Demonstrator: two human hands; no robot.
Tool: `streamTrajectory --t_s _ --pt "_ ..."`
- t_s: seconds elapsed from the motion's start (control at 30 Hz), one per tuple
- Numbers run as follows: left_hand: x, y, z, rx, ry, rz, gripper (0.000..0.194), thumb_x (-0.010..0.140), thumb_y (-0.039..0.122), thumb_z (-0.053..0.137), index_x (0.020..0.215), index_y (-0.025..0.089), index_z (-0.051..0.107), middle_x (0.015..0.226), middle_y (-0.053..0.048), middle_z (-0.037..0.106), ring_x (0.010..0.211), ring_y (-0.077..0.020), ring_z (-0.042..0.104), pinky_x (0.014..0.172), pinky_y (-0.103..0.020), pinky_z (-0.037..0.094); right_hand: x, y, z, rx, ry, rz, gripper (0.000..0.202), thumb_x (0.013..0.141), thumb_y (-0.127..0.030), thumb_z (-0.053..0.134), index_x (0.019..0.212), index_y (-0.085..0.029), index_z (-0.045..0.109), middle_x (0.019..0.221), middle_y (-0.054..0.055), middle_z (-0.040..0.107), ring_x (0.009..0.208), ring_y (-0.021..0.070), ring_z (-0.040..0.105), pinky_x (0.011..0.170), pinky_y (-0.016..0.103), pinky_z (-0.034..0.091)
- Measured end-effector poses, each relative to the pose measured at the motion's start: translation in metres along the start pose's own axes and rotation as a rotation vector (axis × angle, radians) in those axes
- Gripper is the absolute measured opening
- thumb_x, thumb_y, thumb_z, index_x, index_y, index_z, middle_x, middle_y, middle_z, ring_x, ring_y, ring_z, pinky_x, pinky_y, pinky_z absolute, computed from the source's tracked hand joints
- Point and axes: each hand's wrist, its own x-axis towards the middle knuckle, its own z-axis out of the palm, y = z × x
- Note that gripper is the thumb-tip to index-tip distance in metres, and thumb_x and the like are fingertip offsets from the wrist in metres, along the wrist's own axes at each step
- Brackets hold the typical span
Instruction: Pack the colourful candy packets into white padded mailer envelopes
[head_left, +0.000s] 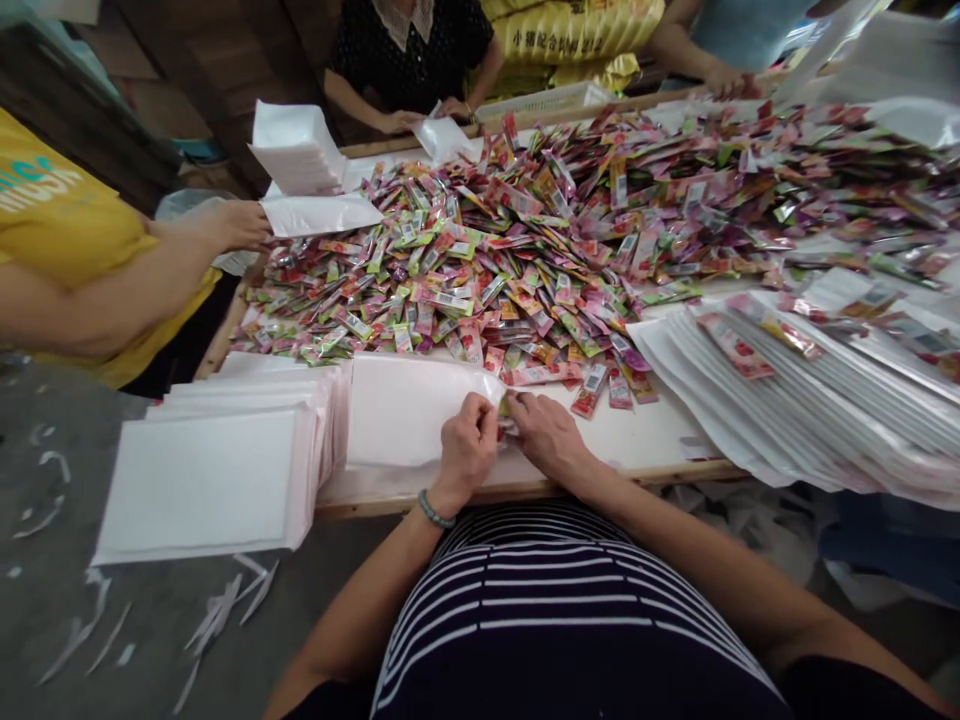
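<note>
A flat white plastic bag (405, 410) lies in front of me at the table's near edge, its clear end toward the right. My left hand (471, 440), with a beaded bracelet on the wrist, is closed in a pinch on that end. Close beside it, my right hand (551, 435) has its fingers curled at the bag's mouth. Between the fingertips is a bit of a small yellow-green sachet, mostly hidden. Just beyond my hands spreads a large heap of small colourful sachets (450, 290); a few loose sachets (590, 390) lie at its near edge.
A stack of white bags (202, 480) overhangs the table edge at left. More white bags (810, 390) fan out at right with sachets on top. Another stack (296, 145) stands at far left. Co-workers' hands (247, 225) work around the wooden-edged table (450, 496). Paper strips litter the floor.
</note>
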Motion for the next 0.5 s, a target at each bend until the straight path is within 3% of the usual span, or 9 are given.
streamTrajectory --t_s 0.1,0.2,0.27,0.43,0.5 --pt "0.005 -0.011 0.000 -0.103 0.078 -0.097 0.013 0.086 0.028 0.048 0.075 0.023 0.045 0.060 0.005 0.051 0.056 -0.0116 0.051 0.057 -0.023 0.038 -0.003 0.003 0.005 -0.036 -0.013 -0.194 0.045 0.091 -0.015 0.045 0.136 -0.014 0.046 0.117 0.014 0.062 0.092 0.0246 0.056 0.078 0.034 0.041" --pt "0.005 -0.019 0.002 -0.168 -0.023 -0.103 0.012 0.086 0.028 0.049 0.076 0.022 0.046 0.060 0.006 0.052 0.055 -0.0112 0.051 0.058 -0.023 0.039 0.000 0.006 0.004 -0.032 0.019 -0.084 0.051 0.087 -0.009 0.046 0.138 -0.015 0.044 0.121 0.015 0.059 0.095 0.0246 0.056 0.081 0.035 0.042" --pt "0.004 -0.022 0.003 -0.184 -0.066 -0.090 0.010 0.086 0.027 0.049 0.078 0.022 0.047 0.061 0.005 0.053 0.056 -0.0111 0.051 0.058 -0.023 0.039 0.003 0.003 0.003 -0.063 0.030 -0.037 0.044 0.088 -0.009 0.044 0.131 -0.013 0.049 0.119 0.017 0.059 0.094 0.0260 0.055 0.080 0.037 0.042" --pt "0.008 -0.024 0.000 -0.273 0.054 -0.155 0.012 0.082 0.029 0.052 0.074 0.021 0.046 0.062 0.006 0.048 0.058 -0.0104 0.047 0.059 -0.022 0.038 0.008 -0.006 0.004 0.060 0.004 -0.417 0.039 0.088 -0.018 0.051 0.126 -0.013 0.052 0.121 0.014 0.058 0.099 0.0244 0.053 0.083 0.036 0.042" --pt "0.010 -0.023 0.000 -0.388 0.032 -0.183 0.014 0.080 0.031 0.054 0.074 0.021 0.046 0.061 0.006 0.048 0.057 -0.0098 0.046 0.058 -0.022 0.038 0.011 -0.006 0.007 0.064 0.035 -0.448 0.038 0.087 -0.016 0.050 0.125 -0.014 0.053 0.125 0.014 0.058 0.101 0.0243 0.053 0.085 0.036 0.041"
